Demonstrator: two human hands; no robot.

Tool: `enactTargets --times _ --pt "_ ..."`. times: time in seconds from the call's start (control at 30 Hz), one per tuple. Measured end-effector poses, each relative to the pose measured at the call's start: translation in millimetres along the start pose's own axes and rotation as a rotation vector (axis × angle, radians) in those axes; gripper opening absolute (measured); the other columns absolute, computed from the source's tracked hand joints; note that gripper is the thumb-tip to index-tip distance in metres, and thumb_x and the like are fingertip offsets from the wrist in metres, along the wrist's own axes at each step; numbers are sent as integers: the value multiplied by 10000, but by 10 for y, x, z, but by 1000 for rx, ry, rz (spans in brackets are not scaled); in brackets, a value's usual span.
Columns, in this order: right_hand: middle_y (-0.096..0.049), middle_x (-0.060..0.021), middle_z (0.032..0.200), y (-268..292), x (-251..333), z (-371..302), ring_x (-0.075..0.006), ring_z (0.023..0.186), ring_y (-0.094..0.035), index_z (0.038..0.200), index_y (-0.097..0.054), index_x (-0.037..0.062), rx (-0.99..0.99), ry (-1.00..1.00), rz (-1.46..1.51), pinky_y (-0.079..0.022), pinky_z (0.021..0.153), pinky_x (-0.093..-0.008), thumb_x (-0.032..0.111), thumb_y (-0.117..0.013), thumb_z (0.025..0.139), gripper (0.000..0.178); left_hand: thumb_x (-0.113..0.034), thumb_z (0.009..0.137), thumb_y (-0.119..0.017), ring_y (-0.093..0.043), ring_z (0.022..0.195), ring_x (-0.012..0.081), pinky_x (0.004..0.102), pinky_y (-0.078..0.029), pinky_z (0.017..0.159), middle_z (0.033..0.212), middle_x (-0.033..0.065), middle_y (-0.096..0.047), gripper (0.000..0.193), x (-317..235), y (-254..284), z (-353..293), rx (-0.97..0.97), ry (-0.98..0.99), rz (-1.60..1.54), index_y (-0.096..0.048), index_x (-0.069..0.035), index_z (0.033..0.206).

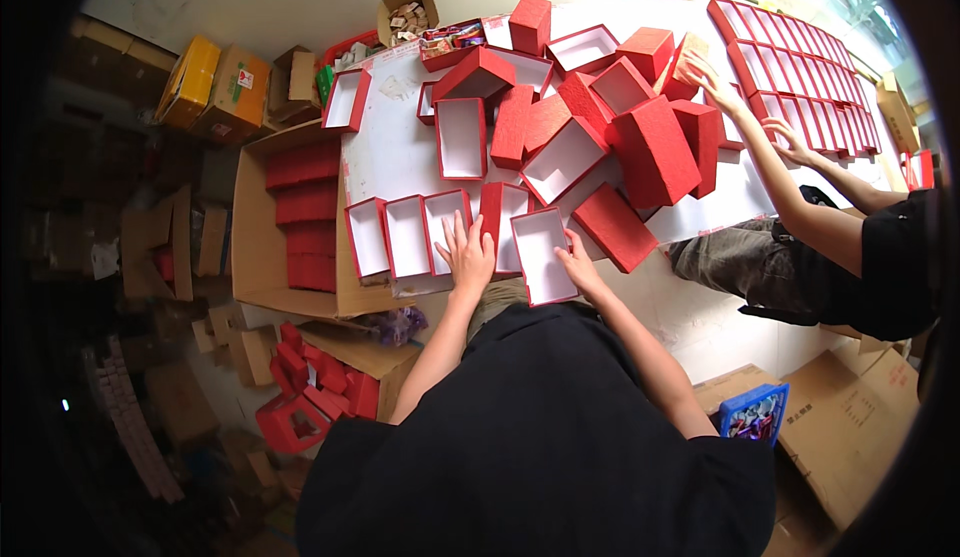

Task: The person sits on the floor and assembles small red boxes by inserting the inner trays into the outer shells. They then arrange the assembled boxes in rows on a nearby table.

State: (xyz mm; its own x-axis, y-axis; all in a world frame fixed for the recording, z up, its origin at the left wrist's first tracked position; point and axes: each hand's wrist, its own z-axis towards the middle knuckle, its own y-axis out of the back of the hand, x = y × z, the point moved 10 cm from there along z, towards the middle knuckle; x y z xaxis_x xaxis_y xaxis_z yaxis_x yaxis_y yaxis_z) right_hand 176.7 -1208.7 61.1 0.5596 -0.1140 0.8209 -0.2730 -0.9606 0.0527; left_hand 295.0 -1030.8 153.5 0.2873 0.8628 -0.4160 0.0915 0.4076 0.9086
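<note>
My right hand (578,263) grips the right side of an upturned red box with a white inside (542,255), at the table's near edge. My left hand (467,255) is spread with fingers apart, over the gap between a white-lined red box (440,207) and another red box (491,213) that stands tilted. To its left, two more open red boxes (405,237) line up side by side. A heap of red boxes (655,152), some open side up and some turned over, covers the middle of the table beyond my hands.
Left of the table stands a big carton (290,302) holding stacked red boxes. At right, another person's hands (715,87) touch boxes near neat rows of open red boxes (800,77). A carton of red pieces (325,387) and a blue basket (755,415) sit lower down.
</note>
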Motion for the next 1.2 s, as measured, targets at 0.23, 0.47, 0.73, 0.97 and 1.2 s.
enactTargets --times 0.23,0.47,0.73,0.97,1.2 --pt "-454 -111 1201 -214 203 180 -187 1074 -444 1314 -283 121 193 41 258 -368 879 -293 177 -464 840 511 -350 817 -455 -197 1271 354 624 -137 955 1346 192 -279 529 -1 -39 63 105 33 2 -359 -136 1292" --pt "-410 -100 1267 317 416 404 -190 1104 -431 1345 -267 147 110 80 393 -363 897 -291 95 -411 843 525 -32 754 -442 -377 1165 337 455 -327 924 1267 195 -385 520 -355 48 74 -63 -171 43 -394 -131 1262" --pt "-522 -87 965 764 261 603 -151 843 -514 1276 -387 106 -287 226 -217 -416 782 -267 135 -490 823 465 60 729 -408 -246 1239 361 436 -220 1006 1310 214 -305 583 -59 -134 39 -117 -50 -196 -335 -83 1290" --pt "-281 -263 1284 161 490 465 -378 1205 -283 1305 -283 51 -306 447 -244 -238 1010 -378 148 -525 754 610 -19 735 -484 -166 1271 370 500 -147 1013 1367 222 -161 633 -69 -219 42 -80 60 -315 -267 -100 1324" --pt "-220 -275 1338 1040 771 783 -384 1228 -267 1326 -287 127 -499 189 16 -228 1013 -397 229 -510 748 628 -234 723 -598 -221 1265 314 565 -113 1004 1279 159 -363 552 -1344 -179 -389 276 -658 -78 -406 -148 1234"
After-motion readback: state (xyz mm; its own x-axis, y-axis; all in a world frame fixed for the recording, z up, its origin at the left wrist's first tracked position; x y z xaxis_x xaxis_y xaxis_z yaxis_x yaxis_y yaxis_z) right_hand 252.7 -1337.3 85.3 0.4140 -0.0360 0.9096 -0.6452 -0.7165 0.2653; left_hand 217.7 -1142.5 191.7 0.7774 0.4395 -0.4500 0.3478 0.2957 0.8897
